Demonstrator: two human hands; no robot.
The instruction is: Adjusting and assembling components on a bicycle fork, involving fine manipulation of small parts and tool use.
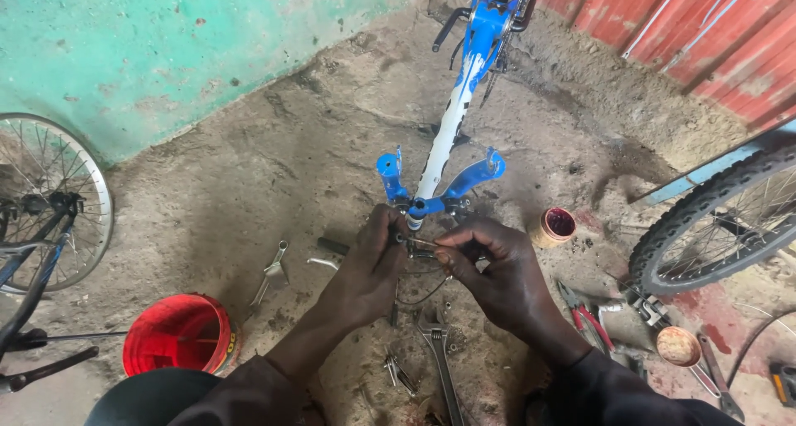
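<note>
While your left hand [371,268] clamps the end of the upturned blue-and-white bicycle frame [452,119] to steady it on the dirt floor [249,177], your right hand [497,272] pinches a thin cable [421,243] there, with an adjustable wrench [439,351] near below.

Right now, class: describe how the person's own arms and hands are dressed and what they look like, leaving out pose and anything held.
Both hands are bare: no gloves, rings or watch show on the left hand or right hand. Each forearm emerges from a dark sleeve: the left sleeve looks dark brown, the right sleeve nearly black. Both sleeves are loose, plain cloth, without visible markings.
</note>
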